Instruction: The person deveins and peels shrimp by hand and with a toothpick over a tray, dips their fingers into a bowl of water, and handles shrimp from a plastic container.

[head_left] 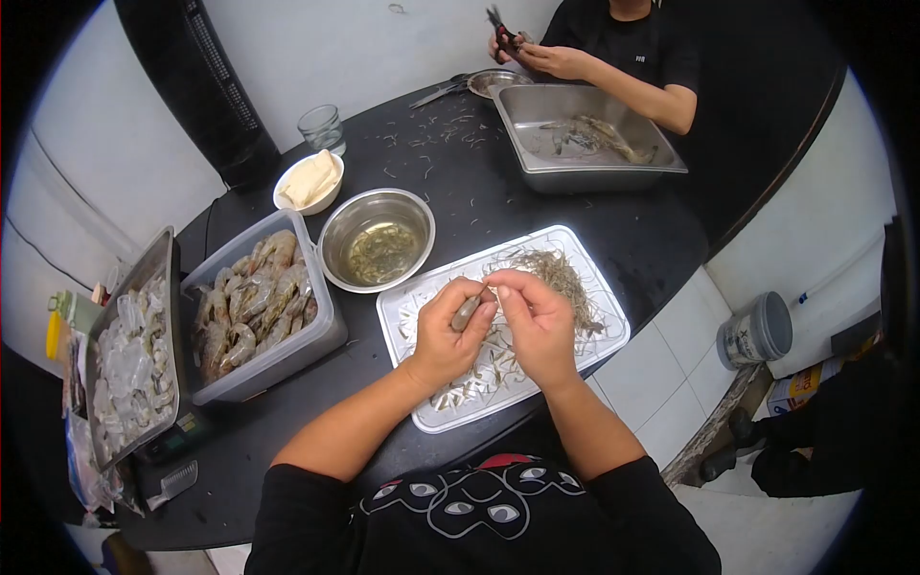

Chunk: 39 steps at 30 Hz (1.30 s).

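My left hand [448, 331] is closed around a small grey shrimp [466, 313], whose body shows between thumb and fingers. Thumb and forefinger of my right hand [535, 321] pinch at the shrimp's upper end; the exact part they grip is hidden. Both hands are over a white tray [436, 419] strewn with thin shrimp scraps. A heap of legs and feelers [565, 278] lies at the tray's far right. Left of the tray stand a steel bowl [331, 235] of cloudy water with scraps and a clear plastic tub [331, 331] full of whole shrimp.
A metal pan [172, 287] with ice and shrimp stands at far left. Behind are a white bowl [309, 182] with a folded cloth and a glass [322, 127]. Across the table, a co-worker [623, 57] holds dark scissors [502, 36] above a steel pan [594, 179] with shrimp.
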Each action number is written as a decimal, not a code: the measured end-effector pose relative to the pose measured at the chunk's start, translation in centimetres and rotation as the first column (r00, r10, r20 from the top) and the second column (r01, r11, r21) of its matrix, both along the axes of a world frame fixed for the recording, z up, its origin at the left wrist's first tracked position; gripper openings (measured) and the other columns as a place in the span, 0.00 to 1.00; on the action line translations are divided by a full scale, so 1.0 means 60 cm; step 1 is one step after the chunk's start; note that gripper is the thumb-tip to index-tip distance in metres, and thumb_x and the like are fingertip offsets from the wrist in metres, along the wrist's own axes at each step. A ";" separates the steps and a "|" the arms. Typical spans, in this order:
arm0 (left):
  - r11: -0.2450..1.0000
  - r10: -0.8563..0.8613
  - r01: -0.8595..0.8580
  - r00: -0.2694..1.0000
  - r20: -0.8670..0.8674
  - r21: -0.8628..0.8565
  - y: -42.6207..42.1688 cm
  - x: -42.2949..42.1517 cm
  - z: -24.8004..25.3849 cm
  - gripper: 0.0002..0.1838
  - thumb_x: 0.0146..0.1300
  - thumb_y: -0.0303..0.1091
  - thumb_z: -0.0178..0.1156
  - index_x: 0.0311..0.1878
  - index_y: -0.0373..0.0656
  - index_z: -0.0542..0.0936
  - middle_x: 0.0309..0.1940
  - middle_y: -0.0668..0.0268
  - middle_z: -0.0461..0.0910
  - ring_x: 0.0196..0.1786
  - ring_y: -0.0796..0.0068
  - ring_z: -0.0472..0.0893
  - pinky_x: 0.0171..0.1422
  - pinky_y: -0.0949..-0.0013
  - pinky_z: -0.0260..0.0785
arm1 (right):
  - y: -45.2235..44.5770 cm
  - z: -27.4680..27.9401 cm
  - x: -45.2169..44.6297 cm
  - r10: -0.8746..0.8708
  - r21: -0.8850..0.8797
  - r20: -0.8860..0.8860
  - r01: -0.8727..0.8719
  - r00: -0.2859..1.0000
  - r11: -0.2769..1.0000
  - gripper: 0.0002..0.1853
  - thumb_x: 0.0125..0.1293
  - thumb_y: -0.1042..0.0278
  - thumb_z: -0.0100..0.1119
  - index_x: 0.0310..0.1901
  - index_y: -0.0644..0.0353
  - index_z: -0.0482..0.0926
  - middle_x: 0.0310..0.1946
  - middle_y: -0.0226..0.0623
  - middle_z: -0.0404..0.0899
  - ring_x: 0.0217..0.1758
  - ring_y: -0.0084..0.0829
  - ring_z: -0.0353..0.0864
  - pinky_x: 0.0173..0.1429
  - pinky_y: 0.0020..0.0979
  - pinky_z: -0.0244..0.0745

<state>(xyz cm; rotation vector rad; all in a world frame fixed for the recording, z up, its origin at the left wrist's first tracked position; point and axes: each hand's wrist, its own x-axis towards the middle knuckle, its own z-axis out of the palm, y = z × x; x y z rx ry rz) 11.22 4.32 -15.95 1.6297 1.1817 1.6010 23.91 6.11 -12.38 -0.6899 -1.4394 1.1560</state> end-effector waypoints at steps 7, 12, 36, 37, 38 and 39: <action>0.998 -0.042 0.045 0.998 0.055 -0.047 -0.001 -0.001 -0.006 0.05 0.60 0.28 0.60 0.36 0.39 0.75 0.28 0.67 0.75 0.29 0.80 0.73 0.35 0.76 0.66 | 0.010 0.002 0.009 -0.038 0.009 0.018 0.038 0.999 0.999 0.09 0.67 0.76 0.49 0.43 0.67 0.79 0.37 0.31 0.79 0.38 0.16 0.73 0.42 0.18 0.68; 0.997 -0.079 0.079 0.997 -0.018 0.021 0.005 -0.003 -0.012 0.06 0.66 0.31 0.55 0.37 0.39 0.71 0.27 0.70 0.71 0.24 0.86 0.71 0.26 0.82 0.64 | 0.027 0.015 0.024 -0.089 0.053 0.055 0.086 0.994 0.995 0.09 0.66 0.76 0.50 0.43 0.67 0.79 0.36 0.30 0.78 0.37 0.14 0.71 0.41 0.17 0.66; 0.583 0.587 -0.812 0.394 -0.707 0.031 -0.073 -0.311 0.209 0.21 0.55 0.42 0.65 0.47 0.40 0.76 0.41 0.52 0.78 0.42 0.56 0.78 0.46 0.60 0.70 | 0.197 0.079 -0.174 -0.202 0.499 0.639 -0.200 0.742 0.843 0.10 0.58 0.70 0.51 0.38 0.55 0.82 0.30 0.40 0.82 0.37 0.42 0.81 0.45 0.41 0.70; 0.557 0.590 -0.830 0.360 -0.723 0.041 -0.076 -0.318 0.204 0.23 0.55 0.43 0.65 0.50 0.41 0.74 0.44 0.51 0.76 0.45 0.55 0.78 0.48 0.59 0.70 | 0.207 0.064 -0.198 -0.222 0.518 0.663 -0.223 0.715 0.826 0.10 0.58 0.69 0.51 0.38 0.54 0.82 0.30 0.39 0.82 0.38 0.41 0.81 0.46 0.41 0.69; 0.530 0.591 -0.846 0.325 -0.738 0.052 -0.078 -0.325 0.200 0.26 0.55 0.44 0.65 0.53 0.42 0.73 0.48 0.51 0.74 0.48 0.54 0.77 0.51 0.59 0.70 | 0.218 0.046 -0.220 -0.244 0.536 0.684 -0.247 0.688 0.807 0.10 0.58 0.69 0.51 0.38 0.53 0.82 0.31 0.38 0.82 0.38 0.39 0.81 0.47 0.41 0.68; 0.504 0.590 -0.862 0.290 -0.753 0.063 -0.081 -0.330 0.197 0.28 0.54 0.44 0.66 0.56 0.43 0.71 0.52 0.50 0.72 0.50 0.53 0.77 0.53 0.58 0.70 | 0.226 0.033 -0.238 -0.265 0.552 0.703 -0.272 0.660 0.788 0.10 0.58 0.68 0.51 0.38 0.51 0.82 0.31 0.36 0.83 0.39 0.38 0.81 0.48 0.41 0.67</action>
